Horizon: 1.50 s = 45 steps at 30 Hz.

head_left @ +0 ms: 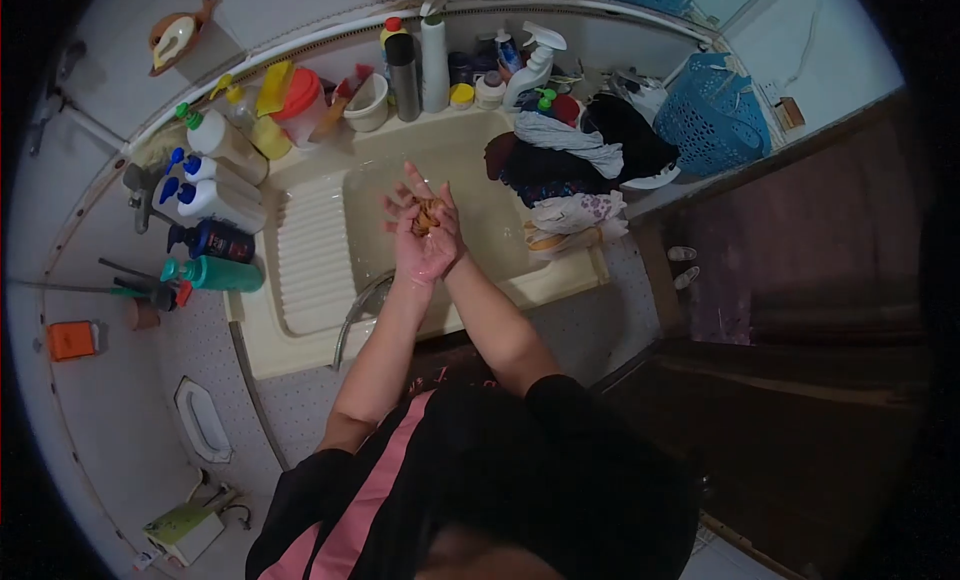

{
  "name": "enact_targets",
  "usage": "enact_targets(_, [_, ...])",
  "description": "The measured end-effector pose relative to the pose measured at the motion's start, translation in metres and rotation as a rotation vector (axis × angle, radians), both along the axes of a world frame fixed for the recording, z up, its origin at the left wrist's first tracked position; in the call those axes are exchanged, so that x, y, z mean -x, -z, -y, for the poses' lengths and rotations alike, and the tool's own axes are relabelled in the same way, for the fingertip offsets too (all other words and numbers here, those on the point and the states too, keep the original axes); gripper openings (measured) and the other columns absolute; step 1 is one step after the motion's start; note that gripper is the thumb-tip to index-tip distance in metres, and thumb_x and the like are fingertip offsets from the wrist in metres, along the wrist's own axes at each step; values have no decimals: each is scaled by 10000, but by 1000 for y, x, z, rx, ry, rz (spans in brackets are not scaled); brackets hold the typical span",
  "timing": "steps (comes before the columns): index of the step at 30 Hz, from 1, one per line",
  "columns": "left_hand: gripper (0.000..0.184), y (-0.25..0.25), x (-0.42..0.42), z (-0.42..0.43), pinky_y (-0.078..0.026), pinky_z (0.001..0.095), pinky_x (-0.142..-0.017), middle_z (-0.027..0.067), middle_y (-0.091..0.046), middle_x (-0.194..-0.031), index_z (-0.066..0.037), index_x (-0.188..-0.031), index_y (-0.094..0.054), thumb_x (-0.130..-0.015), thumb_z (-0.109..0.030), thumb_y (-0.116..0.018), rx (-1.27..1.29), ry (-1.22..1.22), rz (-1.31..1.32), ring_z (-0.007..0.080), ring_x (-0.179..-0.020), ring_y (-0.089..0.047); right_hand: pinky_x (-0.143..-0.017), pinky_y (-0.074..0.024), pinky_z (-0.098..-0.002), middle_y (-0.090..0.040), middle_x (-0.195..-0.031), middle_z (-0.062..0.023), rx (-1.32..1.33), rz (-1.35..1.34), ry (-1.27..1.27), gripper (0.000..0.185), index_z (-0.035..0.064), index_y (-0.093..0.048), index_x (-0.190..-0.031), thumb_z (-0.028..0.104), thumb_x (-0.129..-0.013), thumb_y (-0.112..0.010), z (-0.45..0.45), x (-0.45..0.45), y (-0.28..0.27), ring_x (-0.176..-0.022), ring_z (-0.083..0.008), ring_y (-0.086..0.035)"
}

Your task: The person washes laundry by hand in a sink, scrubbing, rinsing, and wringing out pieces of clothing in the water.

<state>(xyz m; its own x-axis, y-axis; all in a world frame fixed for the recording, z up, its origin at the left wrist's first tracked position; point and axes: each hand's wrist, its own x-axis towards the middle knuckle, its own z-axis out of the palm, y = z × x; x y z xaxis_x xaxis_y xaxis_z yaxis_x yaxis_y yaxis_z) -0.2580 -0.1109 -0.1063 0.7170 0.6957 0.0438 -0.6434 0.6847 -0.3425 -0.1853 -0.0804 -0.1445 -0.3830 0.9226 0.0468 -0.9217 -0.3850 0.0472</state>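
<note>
brown wad [427, 217] between left hand [409, 244] and right hand [447, 236], over sink basin [488, 238]; some fingers [414, 176] spread, how far either hand closes we cannot tell. handling looks midway to us: wad taken up, not yet set down.

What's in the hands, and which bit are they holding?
A brown, crumpled thing, held between the left hand and right hand; too small to tell which part.
</note>
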Motion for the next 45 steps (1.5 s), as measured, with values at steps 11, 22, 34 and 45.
enact_targets(11, [204, -18, 34, -22, -180, 211, -318, -61, -322, -512, -154, -719, -452, -898, -238, -505, -157, 548, -547, 60, -342, -240, -429, -297, -193, -370, -610, 48, -166, 1028, -184, 226, 74, -517, -1126, 108, -905, -547, -32, -19, -65, -494, -51, -331])
enact_targets(22, [280, 107, 56, -18, -458, 469, -551, 199, -632, -665, -9, -817, -638, -808, -263, -519, -1389, -105, -2214, 381, -632, -623, -383, -353, -251, -484, -569, -23, -16, 1614, 281, 115, 52, -581, -958, 139, -905, -528, -12, 35, -15, -416, -85, -409])
enact_targets(34, [325, 68, 41, 5, -508, 489, -774, 197, -655, -959, -59, -957, -659, -835, -318, -504, -1723, 550, -2516, 373, -897, -633, -713, -472, -328, -637, -828, -137, 571, 1824, 721, 143, 24, -597, -934, 143, -875, -544, 4, 35, 83, -773, -229, -605])
enact_targets(45, [516, -8, 0, 13, -490, 401, -828, 169, -636, -936, -89, -1234, -483, -786, -272, -665, -1908, 110, -1707, 349, -918, -616, -814, -487, -277, -613, -1045, -52, -129, 1591, 121, 250, 31, -575, -1117, 49, -867, -586, 136, -138, -42, -922, -128, -593])
